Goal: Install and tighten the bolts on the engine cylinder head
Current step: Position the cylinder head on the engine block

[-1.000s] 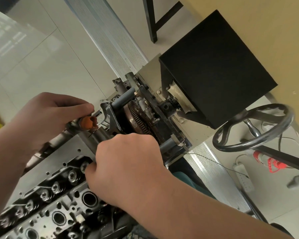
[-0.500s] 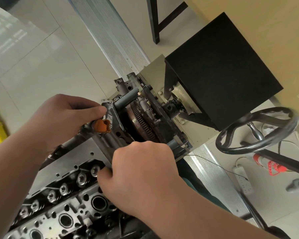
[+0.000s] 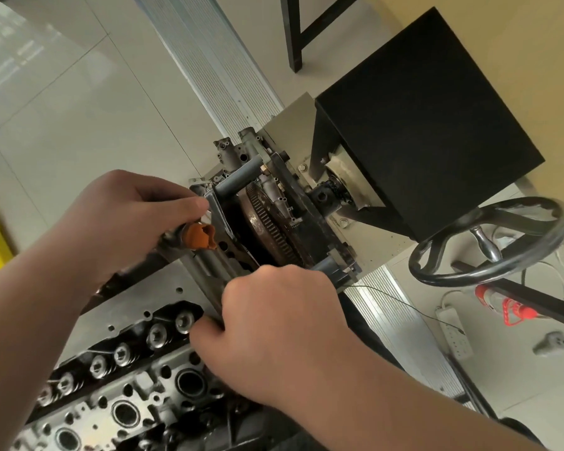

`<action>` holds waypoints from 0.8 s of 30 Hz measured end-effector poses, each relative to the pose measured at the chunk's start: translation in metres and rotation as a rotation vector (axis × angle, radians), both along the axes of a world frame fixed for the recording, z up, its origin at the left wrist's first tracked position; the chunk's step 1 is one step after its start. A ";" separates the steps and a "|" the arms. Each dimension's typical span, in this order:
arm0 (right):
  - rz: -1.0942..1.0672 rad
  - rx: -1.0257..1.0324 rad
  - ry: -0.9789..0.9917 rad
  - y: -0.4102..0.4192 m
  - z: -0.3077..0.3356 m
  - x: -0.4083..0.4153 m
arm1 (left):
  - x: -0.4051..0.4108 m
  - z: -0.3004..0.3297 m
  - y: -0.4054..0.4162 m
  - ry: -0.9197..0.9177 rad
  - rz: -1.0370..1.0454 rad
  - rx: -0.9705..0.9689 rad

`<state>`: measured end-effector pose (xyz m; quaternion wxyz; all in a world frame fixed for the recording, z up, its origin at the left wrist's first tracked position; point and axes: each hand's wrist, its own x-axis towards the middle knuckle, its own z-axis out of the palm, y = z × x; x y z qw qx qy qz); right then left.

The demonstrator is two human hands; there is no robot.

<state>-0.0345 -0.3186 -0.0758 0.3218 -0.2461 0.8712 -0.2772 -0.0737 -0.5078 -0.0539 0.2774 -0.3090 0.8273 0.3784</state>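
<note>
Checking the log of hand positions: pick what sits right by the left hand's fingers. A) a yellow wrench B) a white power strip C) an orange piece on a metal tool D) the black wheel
C: the left hand is closed round a metal tool whose orange piece shows just below the fingertips, beside the engine end.

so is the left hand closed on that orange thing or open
Closed: the left hand has its fingers curled round a metal part, the orange piece poking out below the fingertips.

black box (image 3: 420, 125) and handwheel (image 3: 492, 242) crowding right, floor (image 3: 79, 125) open left
</note>
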 end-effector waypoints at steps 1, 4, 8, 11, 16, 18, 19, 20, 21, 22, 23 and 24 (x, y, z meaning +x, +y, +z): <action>-0.013 -0.003 0.026 -0.002 -0.002 -0.001 | -0.002 0.000 -0.003 0.004 0.016 0.006; -0.077 0.000 0.125 -0.008 -0.005 -0.005 | -0.007 -0.004 -0.010 0.015 0.021 0.003; -0.157 -0.044 0.297 -0.012 0.003 -0.011 | -0.009 -0.006 -0.012 0.039 0.014 -0.019; -0.104 -0.014 0.296 -0.014 0.012 -0.019 | -0.014 -0.006 -0.015 0.048 0.049 -0.042; -0.042 0.075 0.243 -0.016 0.013 -0.018 | -0.014 -0.006 -0.015 0.036 0.053 -0.030; -0.035 0.093 0.227 -0.016 0.014 -0.018 | -0.014 -0.006 -0.015 0.032 0.053 -0.036; -0.029 0.099 0.215 -0.016 0.014 -0.018 | -0.014 -0.006 -0.015 0.028 0.051 -0.042; -0.028 0.100 0.212 -0.016 0.014 -0.019 | -0.015 -0.007 -0.015 0.027 0.042 -0.044; -0.030 0.102 0.216 -0.016 0.014 -0.019 | -0.015 -0.007 -0.015 0.024 0.031 -0.045; -0.037 0.107 0.227 -0.016 0.015 -0.018 | -0.015 -0.008 -0.015 0.021 0.024 -0.045; -0.049 0.114 0.240 -0.016 0.016 -0.019 | -0.015 -0.008 -0.015 0.019 0.019 -0.047; -0.061 0.119 0.253 -0.015 0.017 -0.019 | -0.015 -0.009 -0.015 0.017 0.013 -0.051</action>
